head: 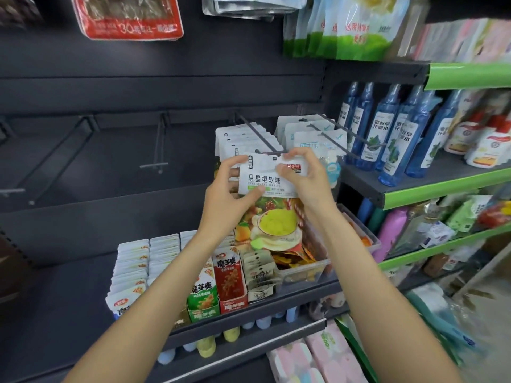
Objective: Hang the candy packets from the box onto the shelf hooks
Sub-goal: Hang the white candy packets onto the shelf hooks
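Head view: both hands held one candy packet (265, 176) at frame centre.
Left hand (229, 189) and right hand (301, 172) pinched its top; hang hole should align squarely with hook (258, 136) tip before sliding.

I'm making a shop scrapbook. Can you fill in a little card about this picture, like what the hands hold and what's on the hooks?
left hand: grips the packet's left side
right hand: pinches the packet's top right
packet: white candy packet, top edge at the hook's tip
hook: already carries a row of like packets
empty hooks: to the left, bare
tub: clear, on the shelf below, holds snacks
bottles: blue, on the right shelf
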The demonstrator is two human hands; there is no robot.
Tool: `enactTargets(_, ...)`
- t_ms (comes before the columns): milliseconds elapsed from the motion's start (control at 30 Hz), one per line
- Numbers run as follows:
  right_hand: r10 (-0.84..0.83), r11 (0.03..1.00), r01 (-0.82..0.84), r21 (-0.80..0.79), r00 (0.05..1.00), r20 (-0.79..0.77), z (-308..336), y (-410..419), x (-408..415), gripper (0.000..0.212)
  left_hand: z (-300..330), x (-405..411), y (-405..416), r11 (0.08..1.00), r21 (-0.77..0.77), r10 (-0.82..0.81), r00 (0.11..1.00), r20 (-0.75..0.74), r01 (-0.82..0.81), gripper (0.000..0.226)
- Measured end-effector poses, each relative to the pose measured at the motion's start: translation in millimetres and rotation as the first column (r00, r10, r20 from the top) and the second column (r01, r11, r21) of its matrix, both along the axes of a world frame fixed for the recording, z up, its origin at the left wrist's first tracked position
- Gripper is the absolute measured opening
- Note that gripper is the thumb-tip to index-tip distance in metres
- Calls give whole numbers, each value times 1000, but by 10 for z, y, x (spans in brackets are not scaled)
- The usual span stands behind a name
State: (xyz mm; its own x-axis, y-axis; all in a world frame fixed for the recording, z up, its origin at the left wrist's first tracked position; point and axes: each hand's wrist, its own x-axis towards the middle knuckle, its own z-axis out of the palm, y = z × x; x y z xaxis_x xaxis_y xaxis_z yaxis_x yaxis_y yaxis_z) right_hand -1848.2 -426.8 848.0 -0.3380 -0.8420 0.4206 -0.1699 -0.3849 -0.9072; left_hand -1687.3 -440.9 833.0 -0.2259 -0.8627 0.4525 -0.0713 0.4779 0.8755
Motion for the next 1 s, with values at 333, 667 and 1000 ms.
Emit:
enactTargets(333,103,990,-105,90,994,26,9,-92,-33,15,-44,11,-43,981,-67,186,982,36,-184,48)
enactTargets(667,-205,979,191,-73,918,-340,-432,-250,-73,40,-177,-22,-485,935,-169,336,930,149,-311,52)
enactTargets(1000,-384,917,338,-212,606,-697,-653,-454,-57,36,-236,-131,-697,879,-292,445,868,218,-377,41)
